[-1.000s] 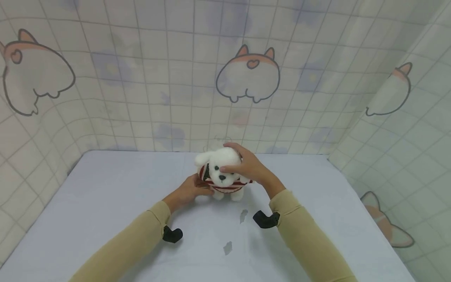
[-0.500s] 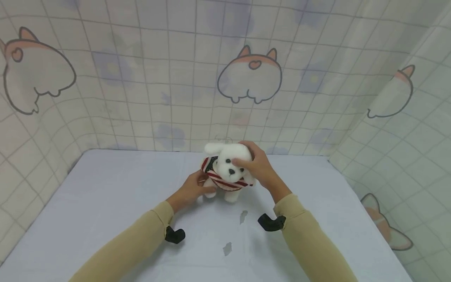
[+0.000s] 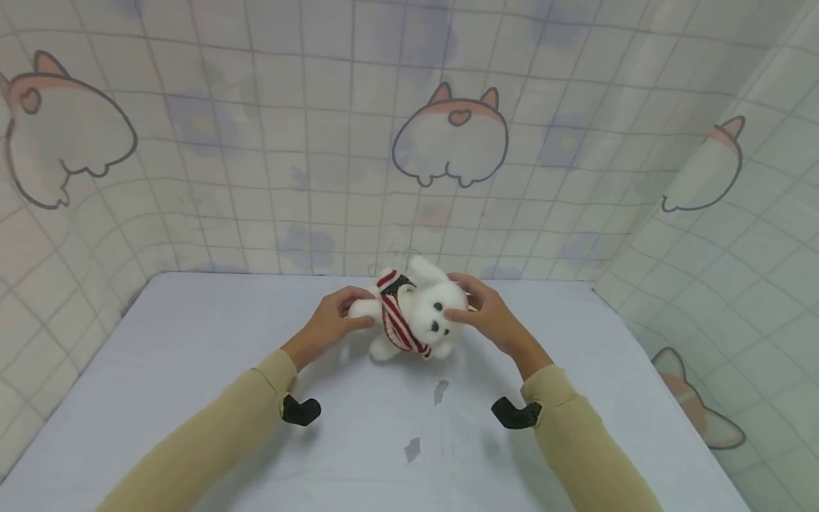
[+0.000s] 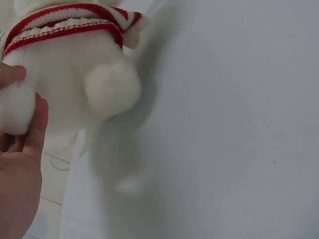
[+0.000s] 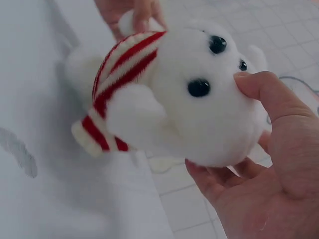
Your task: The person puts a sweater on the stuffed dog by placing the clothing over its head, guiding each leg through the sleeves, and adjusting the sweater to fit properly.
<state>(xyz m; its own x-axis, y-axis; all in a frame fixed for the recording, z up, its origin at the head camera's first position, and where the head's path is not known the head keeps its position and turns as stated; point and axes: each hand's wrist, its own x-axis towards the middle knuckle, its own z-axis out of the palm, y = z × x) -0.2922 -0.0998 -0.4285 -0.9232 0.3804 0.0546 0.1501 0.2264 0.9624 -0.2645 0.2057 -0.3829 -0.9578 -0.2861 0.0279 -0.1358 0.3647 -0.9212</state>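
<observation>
White plush dog (image 3: 421, 302) tilts between both hands (image 3: 328, 318) (image 3: 491, 316).

i've tipped dog (image 3: 398, 327) sideways, head (image 3: 425, 309) swung right; left hand (image 3: 329, 320) now higher, right hand (image 3: 491, 318) lower.

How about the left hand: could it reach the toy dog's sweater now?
Probably yes: the left hand holds the toy dog by one leg, near the sweater with nothing visible between, but may need to let go first.
</observation>
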